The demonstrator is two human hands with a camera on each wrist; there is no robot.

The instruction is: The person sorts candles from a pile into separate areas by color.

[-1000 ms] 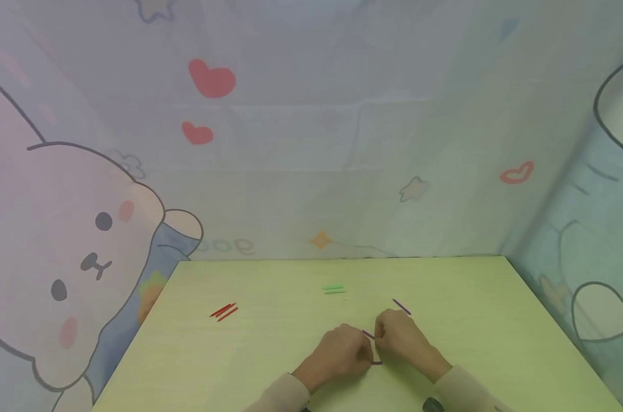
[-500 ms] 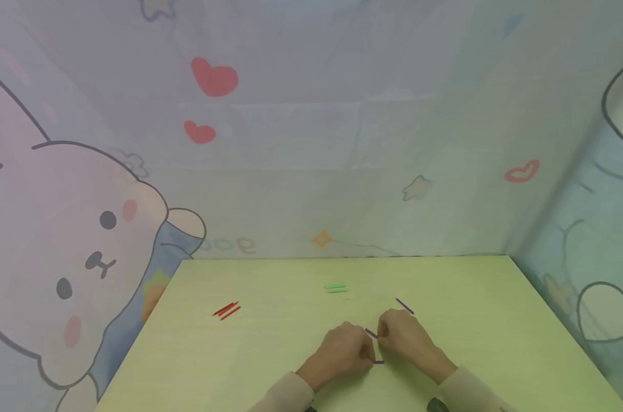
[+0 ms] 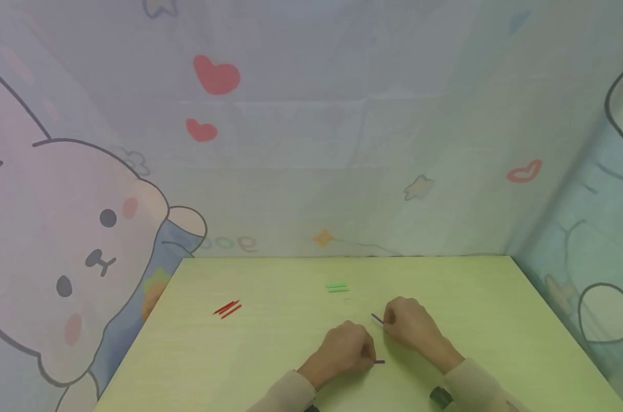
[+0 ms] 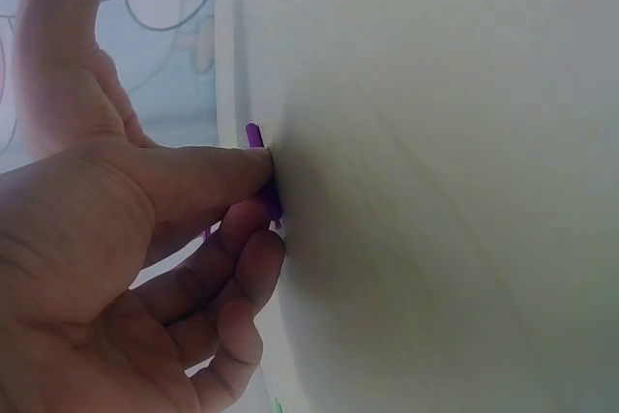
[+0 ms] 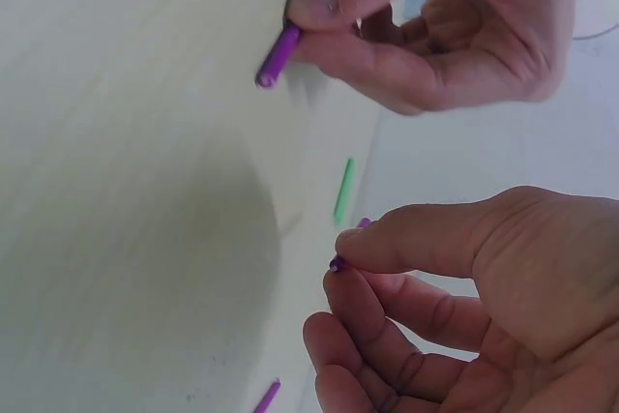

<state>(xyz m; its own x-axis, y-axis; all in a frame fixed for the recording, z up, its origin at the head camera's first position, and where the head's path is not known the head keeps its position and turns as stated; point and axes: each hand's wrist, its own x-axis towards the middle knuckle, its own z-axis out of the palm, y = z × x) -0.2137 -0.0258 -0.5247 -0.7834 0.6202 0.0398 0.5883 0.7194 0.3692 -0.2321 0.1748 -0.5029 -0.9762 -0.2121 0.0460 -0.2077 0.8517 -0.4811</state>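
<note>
My left hand [image 3: 344, 352] pinches a short, thin purple stick [image 5: 278, 57], shaped like a crayon, between thumb and forefinger. One end of it sticks out past the fingertips, low at the table surface. Farther forward and to the right, my right hand [image 3: 409, 323] pinches a second purple stick [image 3: 377, 318], which points forward-left out of the fingers. The right wrist view shows this stick mostly covered by thumb and forefinger, the other fingers loosely bent. A third purple stick [image 5: 266, 397] lies on the table there; in the head view the right hand hides it.
Several red sticks [image 3: 227, 308] lie together on the left part of the table [image 3: 270, 286]. Two green sticks [image 3: 336, 288] lie side by side farther back in the middle. A cloth with printed hearts and a rabbit [image 3: 100, 229] hangs behind and beside the table.
My right hand has moved forward and slightly right with its purple stick, and now covers the purple stick lying beyond it. The left hand stays nearly in place with its stick.
</note>
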